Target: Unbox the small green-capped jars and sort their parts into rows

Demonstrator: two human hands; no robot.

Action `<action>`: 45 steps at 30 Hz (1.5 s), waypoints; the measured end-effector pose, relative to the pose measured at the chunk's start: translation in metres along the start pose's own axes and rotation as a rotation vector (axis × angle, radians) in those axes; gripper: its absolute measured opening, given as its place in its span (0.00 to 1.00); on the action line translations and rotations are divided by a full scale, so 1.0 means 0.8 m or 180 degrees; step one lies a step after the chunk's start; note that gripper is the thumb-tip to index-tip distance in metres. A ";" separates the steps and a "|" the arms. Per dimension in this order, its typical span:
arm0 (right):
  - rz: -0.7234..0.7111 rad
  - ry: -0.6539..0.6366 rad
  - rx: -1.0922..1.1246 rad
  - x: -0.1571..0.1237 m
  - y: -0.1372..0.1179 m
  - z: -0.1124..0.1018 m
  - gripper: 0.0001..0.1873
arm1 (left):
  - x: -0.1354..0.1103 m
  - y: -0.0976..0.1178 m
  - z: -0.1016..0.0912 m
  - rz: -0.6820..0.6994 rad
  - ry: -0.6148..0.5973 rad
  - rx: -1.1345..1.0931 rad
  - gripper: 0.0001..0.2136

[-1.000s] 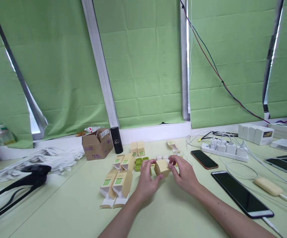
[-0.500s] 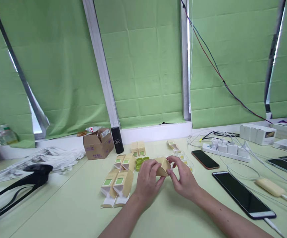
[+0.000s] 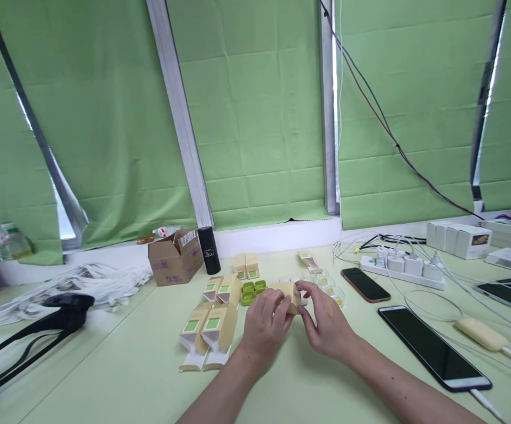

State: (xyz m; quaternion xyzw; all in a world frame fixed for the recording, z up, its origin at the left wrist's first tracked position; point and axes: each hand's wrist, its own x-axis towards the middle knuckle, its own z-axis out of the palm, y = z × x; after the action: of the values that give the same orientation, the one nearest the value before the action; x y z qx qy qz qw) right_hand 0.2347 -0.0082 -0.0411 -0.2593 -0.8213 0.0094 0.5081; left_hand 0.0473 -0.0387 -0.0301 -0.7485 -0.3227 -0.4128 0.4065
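Between my two hands is a small tan cardboard box [image 3: 287,290], held just above the table. My left hand [image 3: 266,324] wraps its fingers round the box's left and near side. The fingers of my right hand [image 3: 321,315] pinch the right end of it. Left of my hands stand several matching boxes [image 3: 211,324] with green label squares and open white flaps. Small green square containers [image 3: 252,288] sit just behind my left hand. Beyond my right hand lie clear round containers [image 3: 330,287] with yellow in them.
Two closed tan boxes [image 3: 246,266] and a flattened-looking one [image 3: 309,261] are farther back. On the right are phones [image 3: 432,344], a power strip [image 3: 403,269] and loose cables. A brown carton [image 3: 176,257], black cylinder [image 3: 209,250] and black stand [image 3: 63,315] are on the left.
The box has turned slightly in my hands, and its right end now faces me more. My left hand has shifted a little, showing more of the green containers.
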 end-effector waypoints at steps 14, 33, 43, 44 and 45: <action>0.0285 -0.0420 0.0105 -0.001 0.001 0.002 0.21 | -0.001 0.000 0.003 0.0008 -0.0319 0.0001 0.10; 0.0455 -0.0136 -0.0074 -0.001 0.010 0.017 0.18 | -0.012 0.004 0.006 -0.0744 -0.0836 -0.0512 0.19; 0.0720 -0.0120 0.0212 0.005 0.007 0.007 0.08 | -0.017 0.002 0.007 -0.0923 -0.0927 -0.0748 0.24; 0.0741 -0.0123 0.0251 0.005 0.007 0.006 0.08 | -0.018 0.002 0.008 -0.0956 -0.0937 -0.0776 0.24; 0.0755 -0.0123 0.0294 0.006 0.007 0.005 0.07 | -0.019 0.001 0.008 -0.0994 -0.0941 -0.0797 0.25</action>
State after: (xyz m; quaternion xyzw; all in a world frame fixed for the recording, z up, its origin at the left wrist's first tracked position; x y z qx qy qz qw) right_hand 0.2319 -0.0006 -0.0405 -0.3306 -0.7932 0.1122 0.4989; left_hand 0.0435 -0.0357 -0.0461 -0.7863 -0.4368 -0.3934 0.1902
